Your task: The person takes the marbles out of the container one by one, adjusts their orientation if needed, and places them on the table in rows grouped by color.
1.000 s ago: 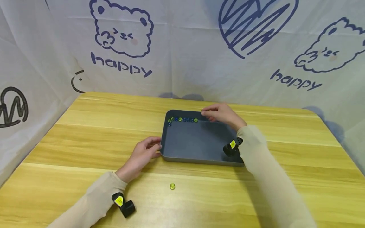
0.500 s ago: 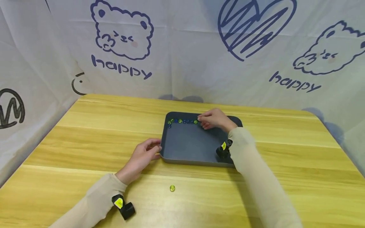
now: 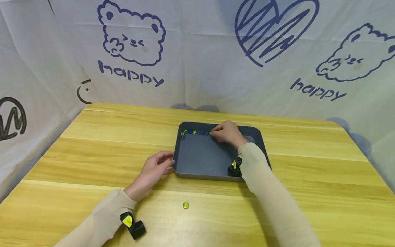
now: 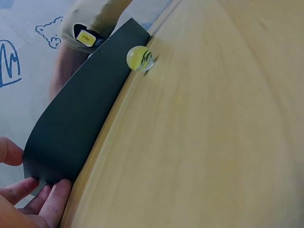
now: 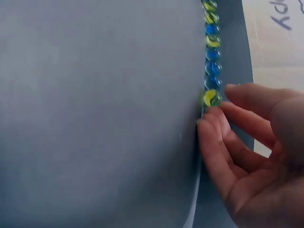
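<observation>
A dark grey tray (image 3: 200,157) lies on the table, with blue and yellow-green glass marbles (image 3: 199,132) lined up along its back wall. At the row's right end, my right hand (image 3: 227,133) reaches into the tray, fingertips close round the last yellow-green marble (image 5: 212,98). The right wrist view has that marble between the bent fingertips, touching the row. My left hand (image 3: 154,168) rests against the tray's left outer wall, fingertips on its corner (image 4: 52,190). A single yellow marble (image 3: 186,205) sits on the table in front of the tray.
The wooden table (image 3: 92,147) has a white cloth (image 3: 197,68) with drawings hanging behind it and at the sides. Another blue marble (image 3: 183,137) lies just in front of the row's left end. A black camera (image 3: 134,226) is strapped to the left wrist.
My right hand has come down from the tray's back rim and moved left to the row's last marble. My left hand stays at the tray's side, and the row looks the same.
</observation>
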